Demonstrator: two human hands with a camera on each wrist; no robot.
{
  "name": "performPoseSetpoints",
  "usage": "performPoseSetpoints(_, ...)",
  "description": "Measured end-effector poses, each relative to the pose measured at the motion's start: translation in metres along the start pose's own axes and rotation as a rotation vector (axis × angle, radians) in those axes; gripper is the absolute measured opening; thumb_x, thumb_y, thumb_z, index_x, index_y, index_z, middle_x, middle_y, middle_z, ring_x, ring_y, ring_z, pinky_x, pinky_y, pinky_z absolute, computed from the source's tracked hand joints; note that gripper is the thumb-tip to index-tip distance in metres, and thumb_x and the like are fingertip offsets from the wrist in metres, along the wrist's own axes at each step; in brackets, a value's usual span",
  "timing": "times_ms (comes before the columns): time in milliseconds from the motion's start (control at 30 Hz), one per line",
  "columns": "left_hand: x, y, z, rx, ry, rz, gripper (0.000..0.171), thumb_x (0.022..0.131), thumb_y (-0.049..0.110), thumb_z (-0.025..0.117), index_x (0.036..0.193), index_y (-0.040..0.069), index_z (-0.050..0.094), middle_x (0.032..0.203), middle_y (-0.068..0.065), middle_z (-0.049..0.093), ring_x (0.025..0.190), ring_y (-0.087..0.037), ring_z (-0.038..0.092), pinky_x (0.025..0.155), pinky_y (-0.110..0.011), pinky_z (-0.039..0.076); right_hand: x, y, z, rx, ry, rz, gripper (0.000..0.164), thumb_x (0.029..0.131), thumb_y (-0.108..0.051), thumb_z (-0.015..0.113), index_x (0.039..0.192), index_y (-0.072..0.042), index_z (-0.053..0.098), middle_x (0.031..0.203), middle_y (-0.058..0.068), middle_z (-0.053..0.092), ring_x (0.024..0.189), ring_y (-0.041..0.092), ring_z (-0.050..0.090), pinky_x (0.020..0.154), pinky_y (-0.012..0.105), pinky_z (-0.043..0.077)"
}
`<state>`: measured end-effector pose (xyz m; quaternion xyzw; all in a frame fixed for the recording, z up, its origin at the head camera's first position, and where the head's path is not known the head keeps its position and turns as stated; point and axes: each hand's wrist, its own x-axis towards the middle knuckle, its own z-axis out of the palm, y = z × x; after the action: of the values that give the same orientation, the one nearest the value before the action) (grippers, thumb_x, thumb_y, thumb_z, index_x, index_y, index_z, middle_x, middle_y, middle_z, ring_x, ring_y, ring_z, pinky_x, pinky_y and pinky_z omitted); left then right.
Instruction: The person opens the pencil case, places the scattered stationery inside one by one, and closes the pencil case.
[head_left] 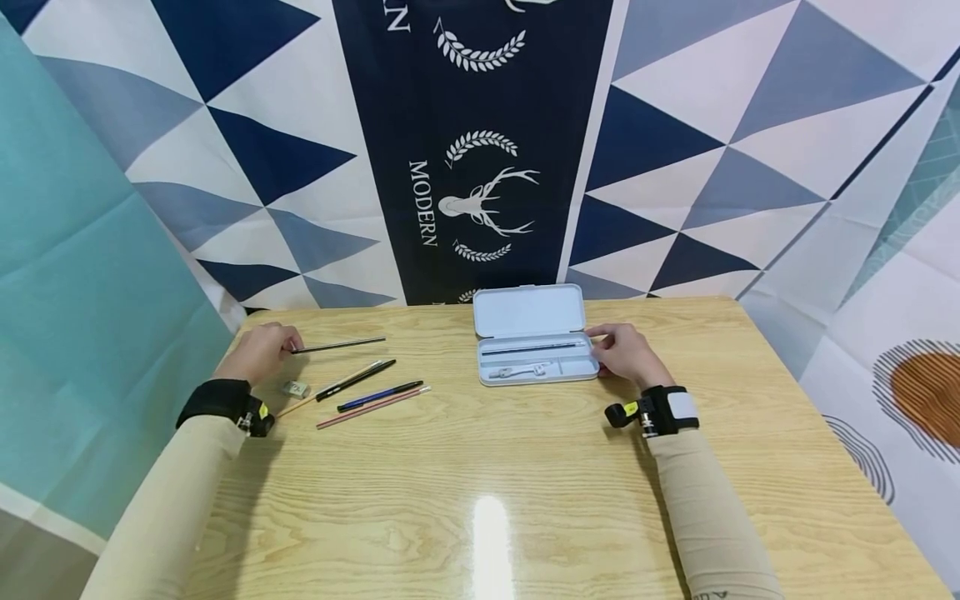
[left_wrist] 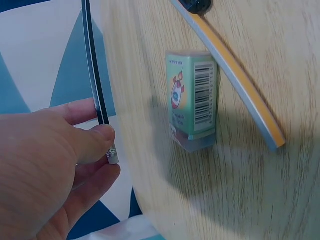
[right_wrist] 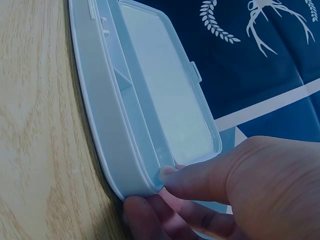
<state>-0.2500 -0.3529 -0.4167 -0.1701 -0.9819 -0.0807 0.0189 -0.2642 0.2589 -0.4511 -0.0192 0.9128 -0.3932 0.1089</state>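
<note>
My left hand (head_left: 258, 352) pinches a dark pencil (head_left: 337, 344) near its eraser end, between thumb and fingers. In the left wrist view the pencil (left_wrist: 93, 65) points up and away from the thumb. Over on the right, my right hand (head_left: 632, 355) grips the right end of a pale blue pencil case (head_left: 540, 380), thumb on the rim and fingers outside. The case's lid (head_left: 528, 311) is raised at the back. Inside lie another dark pencil (head_left: 528, 348) and a white-and-grey tool resembling a compass (head_left: 517, 372).
Below my left hand lies a small green block (left_wrist: 182, 100) with a barcode and rocket picture. Near it are a yellow-and-grey pencil (left_wrist: 240, 80), a black pen (head_left: 356, 381), a blue pen (head_left: 380, 396) and a pink pencil (head_left: 375, 407). A patterned cloth (head_left: 480, 108) hangs behind the table.
</note>
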Motion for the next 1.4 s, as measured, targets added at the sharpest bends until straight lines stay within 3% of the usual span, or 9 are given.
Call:
performPoseSetpoints(233,0.001,0.0,0.003,-0.005,0.019,0.021,0.021,0.098,-0.017,0.066,0.102,0.0,0.078,0.098,-0.023,0.078,0.095,-0.043,0.075,0.086,-0.058,0.064,0.001,0.0,0.0,-0.001,-0.002,0.004,0.048,0.11,-0.005,0.06,0.156,0.006,0.061,0.115,0.025,0.069,0.08,0.018,0.07,0.069,0.028,0.063)
performPoseSetpoints(767,0.007,0.019,0.001,0.016,0.047,0.057,0.017,0.098,-0.014,0.071,0.102,0.0,0.078,0.095,-0.021,0.078,0.09,-0.039,0.076,0.084,-0.056,0.064,0.002,-0.001,-0.001,-0.006,-0.001,-0.01,0.048,0.11,-0.005,0.059,0.156,0.007,0.06,0.116,0.026,0.07,0.083,0.019,0.071,0.069,0.026,0.062)
performPoseSetpoints(1233,0.013,0.048,0.0,0.043,0.129,0.137,0.018,0.096,-0.016,0.072,0.1,0.001,0.078,0.094,-0.019,0.076,0.088,-0.037,0.074,0.081,-0.053,0.064,0.001,0.0,0.0,-0.002,0.006,0.002,0.047,0.109,-0.005,0.06,0.155,0.006,0.061,0.116,0.026,0.069,0.084,0.02,0.071,0.069,0.027,0.063)
performPoseSetpoints(1400,0.014,0.06,-0.003,0.032,0.096,0.12,0.019,0.099,-0.016,0.07,0.105,0.0,0.078,0.098,-0.02,0.075,0.093,-0.038,0.074,0.085,-0.051,0.066,0.001,0.001,0.0,-0.004,0.003,-0.004,0.047,0.109,-0.005,0.06,0.155,0.007,0.061,0.116,0.026,0.069,0.083,0.02,0.07,0.069,0.026,0.062)
